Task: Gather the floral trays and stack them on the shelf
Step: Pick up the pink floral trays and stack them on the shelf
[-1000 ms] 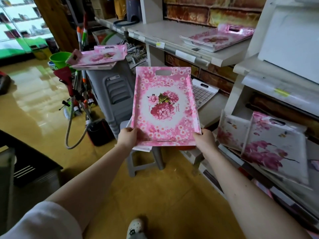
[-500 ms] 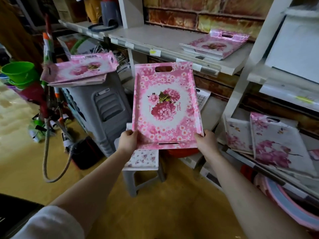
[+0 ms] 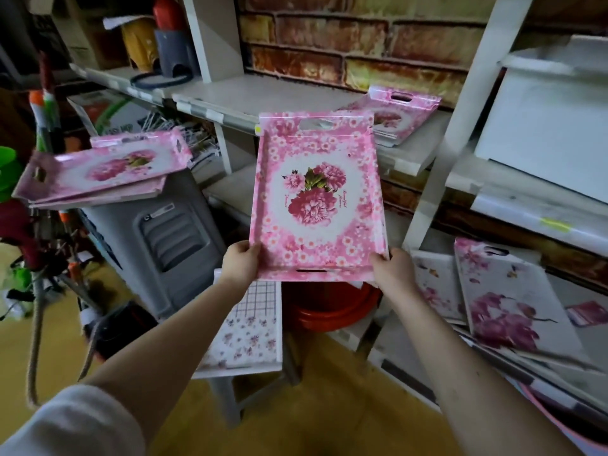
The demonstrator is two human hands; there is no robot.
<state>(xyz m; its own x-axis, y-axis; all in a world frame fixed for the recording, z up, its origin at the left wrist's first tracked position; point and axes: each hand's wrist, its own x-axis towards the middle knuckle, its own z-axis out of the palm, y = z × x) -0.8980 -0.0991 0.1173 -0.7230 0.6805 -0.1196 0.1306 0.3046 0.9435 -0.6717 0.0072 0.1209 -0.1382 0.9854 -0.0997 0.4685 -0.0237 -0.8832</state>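
Shelf edge (image 3: pixel 223 115) just behind pink tray (image 3: pixel 316 199)

On white shelf (image 3: pixel 283 93), near its right end: pink floral tray (image 3: pixel 406 108). Toward the left end: dark ring (image 3: pixel 158 81), grey holder (image 3: pixel 174 51).

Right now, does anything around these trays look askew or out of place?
The pink trays on the grey bin lie tilted, fanned apart and overhanging its left side, so they look unsteady. The white floral trays at lower right lean loosely. The held tray, gripped by the left hand and right hand at its near corners, looks fine.
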